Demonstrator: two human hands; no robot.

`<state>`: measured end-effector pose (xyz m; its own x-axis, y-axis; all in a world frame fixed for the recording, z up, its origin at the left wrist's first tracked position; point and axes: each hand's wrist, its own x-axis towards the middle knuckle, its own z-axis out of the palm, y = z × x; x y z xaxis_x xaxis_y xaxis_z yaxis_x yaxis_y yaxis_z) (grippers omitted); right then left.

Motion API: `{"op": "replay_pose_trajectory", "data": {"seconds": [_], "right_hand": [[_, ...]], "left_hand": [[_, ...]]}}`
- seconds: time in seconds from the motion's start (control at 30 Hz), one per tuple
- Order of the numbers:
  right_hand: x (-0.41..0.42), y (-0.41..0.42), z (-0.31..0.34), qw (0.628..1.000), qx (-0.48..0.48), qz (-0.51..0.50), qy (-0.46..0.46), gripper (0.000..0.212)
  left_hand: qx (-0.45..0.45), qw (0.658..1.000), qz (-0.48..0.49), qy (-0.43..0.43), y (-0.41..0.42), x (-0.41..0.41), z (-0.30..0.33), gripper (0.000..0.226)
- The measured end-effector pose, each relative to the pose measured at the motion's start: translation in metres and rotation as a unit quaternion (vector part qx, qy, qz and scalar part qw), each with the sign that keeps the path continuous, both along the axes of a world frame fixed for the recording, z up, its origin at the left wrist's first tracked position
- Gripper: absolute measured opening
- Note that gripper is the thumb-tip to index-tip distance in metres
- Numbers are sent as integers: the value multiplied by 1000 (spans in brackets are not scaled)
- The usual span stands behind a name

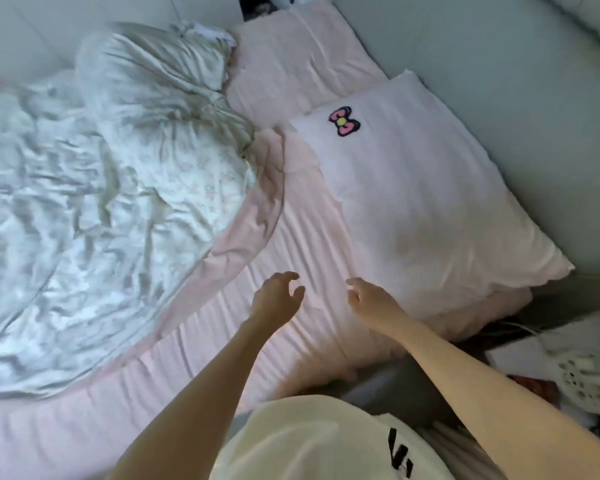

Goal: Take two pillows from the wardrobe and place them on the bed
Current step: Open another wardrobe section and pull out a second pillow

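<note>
Reaching over the near edge of the pink bed, I see my left hand and right hand held side by side, fingers spread and curled, gripping nothing. Just beyond the right hand, a pale pink pillow with a bow lies at the bed's right edge. Farther back, a second pink pillow sits near the far corner, beside a crumpled white duvet.
</note>
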<state>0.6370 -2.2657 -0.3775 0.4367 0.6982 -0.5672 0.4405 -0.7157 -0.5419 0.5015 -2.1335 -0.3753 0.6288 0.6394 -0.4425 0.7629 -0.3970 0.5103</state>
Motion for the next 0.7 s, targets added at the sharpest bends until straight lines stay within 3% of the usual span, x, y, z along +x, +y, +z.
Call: {"op": "replay_pose_trajectory", "data": {"seconds": [0.27,0.47,0.7], "right_hand": [[-140,44,46,981,87,169,45,37],[-285,78,66,940,100,322,52,37],[-482,137,83,888,149,433,43,34]], "left_hand": [[31,960,274,-49,-36,-191,52,37],[92,888,446,-67,-53,-344,82,36],[128,820,554,-66,-35,-532,97,36]]}}
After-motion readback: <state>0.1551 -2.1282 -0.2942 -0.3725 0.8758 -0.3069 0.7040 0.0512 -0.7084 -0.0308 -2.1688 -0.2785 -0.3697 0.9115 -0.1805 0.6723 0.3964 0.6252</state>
